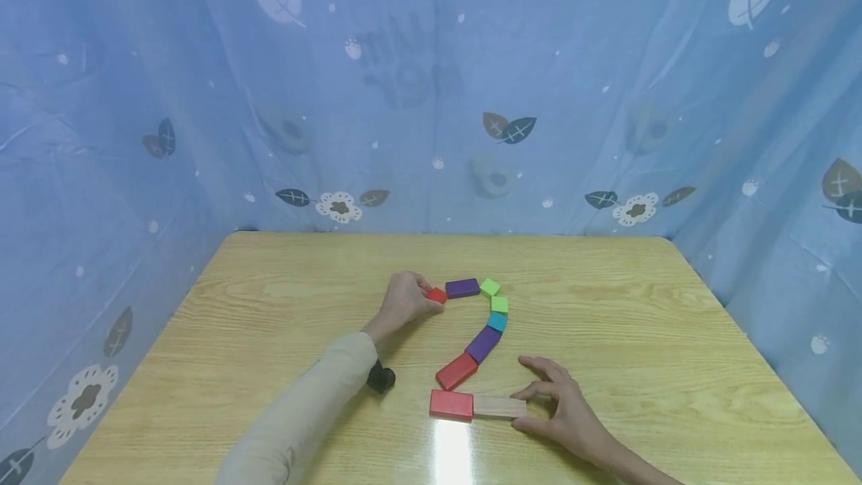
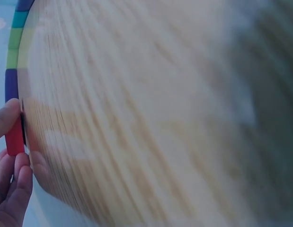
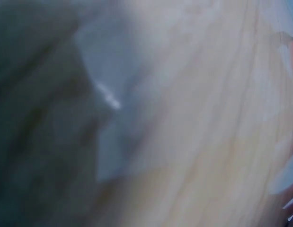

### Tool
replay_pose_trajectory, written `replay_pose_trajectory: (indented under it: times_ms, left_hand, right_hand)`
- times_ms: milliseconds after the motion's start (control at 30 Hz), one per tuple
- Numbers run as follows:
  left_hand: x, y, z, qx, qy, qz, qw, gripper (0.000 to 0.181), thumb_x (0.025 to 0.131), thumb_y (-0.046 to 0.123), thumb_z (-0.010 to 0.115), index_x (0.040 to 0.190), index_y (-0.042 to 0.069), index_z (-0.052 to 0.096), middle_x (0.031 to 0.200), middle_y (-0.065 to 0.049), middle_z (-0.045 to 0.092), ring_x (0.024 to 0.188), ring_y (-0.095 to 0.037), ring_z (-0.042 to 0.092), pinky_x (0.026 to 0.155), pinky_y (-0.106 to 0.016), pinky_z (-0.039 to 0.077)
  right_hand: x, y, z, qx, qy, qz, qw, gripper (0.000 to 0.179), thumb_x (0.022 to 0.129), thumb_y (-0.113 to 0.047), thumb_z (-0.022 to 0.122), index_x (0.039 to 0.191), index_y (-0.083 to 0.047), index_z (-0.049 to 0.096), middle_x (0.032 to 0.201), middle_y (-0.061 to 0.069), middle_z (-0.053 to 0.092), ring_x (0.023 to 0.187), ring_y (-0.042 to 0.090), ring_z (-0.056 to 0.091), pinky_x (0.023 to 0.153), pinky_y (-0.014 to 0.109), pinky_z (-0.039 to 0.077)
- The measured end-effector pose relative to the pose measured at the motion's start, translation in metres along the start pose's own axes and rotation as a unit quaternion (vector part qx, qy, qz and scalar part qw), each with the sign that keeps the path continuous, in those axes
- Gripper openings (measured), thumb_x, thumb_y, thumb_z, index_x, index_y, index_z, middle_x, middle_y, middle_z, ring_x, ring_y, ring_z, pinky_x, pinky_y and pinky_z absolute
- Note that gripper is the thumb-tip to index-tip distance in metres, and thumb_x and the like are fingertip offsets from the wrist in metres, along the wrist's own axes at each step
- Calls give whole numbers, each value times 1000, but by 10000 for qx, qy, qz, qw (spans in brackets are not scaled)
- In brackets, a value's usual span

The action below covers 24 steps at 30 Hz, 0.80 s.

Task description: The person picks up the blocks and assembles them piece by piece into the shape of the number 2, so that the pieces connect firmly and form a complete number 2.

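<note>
In the head view my left hand (image 1: 405,299) pinches a small red block (image 1: 437,296) at the left end of a curved row. The left wrist view shows this red block (image 2: 14,138) between thumb and fingertips, beside a purple block (image 2: 11,85). From there the row runs through a purple block (image 1: 462,288), two lime green blocks (image 1: 499,304), a blue block (image 1: 497,322), another purple block (image 1: 483,344) and a red block (image 1: 457,371). My right hand (image 1: 564,412) holds the right end of a plain wooden block (image 1: 497,406) between thumb and finger. Its left end meets a red block (image 1: 451,405).
A light wood-grain table (image 1: 640,320) lies under everything, with a blue patterned curtain (image 1: 431,96) behind and at both sides. Beside the left forearm there is a small black object (image 1: 381,378), partly hidden by the sleeve. The right wrist view is mostly blurred.
</note>
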<state>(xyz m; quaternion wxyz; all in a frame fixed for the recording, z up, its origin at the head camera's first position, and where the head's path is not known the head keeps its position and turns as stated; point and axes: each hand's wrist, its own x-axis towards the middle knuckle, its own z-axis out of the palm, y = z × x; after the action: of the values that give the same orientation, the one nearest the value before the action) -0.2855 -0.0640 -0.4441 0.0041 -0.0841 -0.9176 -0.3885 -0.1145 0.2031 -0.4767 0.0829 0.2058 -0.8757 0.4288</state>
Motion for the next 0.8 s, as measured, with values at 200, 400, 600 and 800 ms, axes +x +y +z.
replay_pose_trajectory:
  times_ms: [200,400,600,800]
  left_hand:
    - [0,4,1,85,-9,-67,9999,34,62,19,91,84,2,72,81,-7,70,70,-14,63,62,-26,53]
    - [0,3,2,301,30,-25,9995,35,61,19,91,84,2,72,81,-6,70,72,-16,63,63,-27,53]
    - [0,5,3,420,-13,-50,9991,34,61,19,91,84,3,71,83,-6,70,76,-18,63,66,-29,54]
    - [1,6,2,509,-51,-16,9987,33,62,19,91,83,3,70,82,-6,68,75,-18,62,66,-28,53]
  right_hand:
    - [-1,1,0,-42,5,11,10000,25,66,-28,87,85,-32,71,131,11,54,121,36,39,90,68,27]
    - [-1,1,1,-32,1,-27,10000,25,66,-28,87,85,-32,71,131,11,54,120,35,39,89,68,29]
    - [-1,1,0,20,-37,9,10000,25,67,-27,87,85,-32,71,132,11,53,121,37,39,89,69,28]
    - [-1,0,0,-5,-23,-10,10000,25,67,-27,87,86,-31,71,131,12,54,121,36,38,89,70,27]
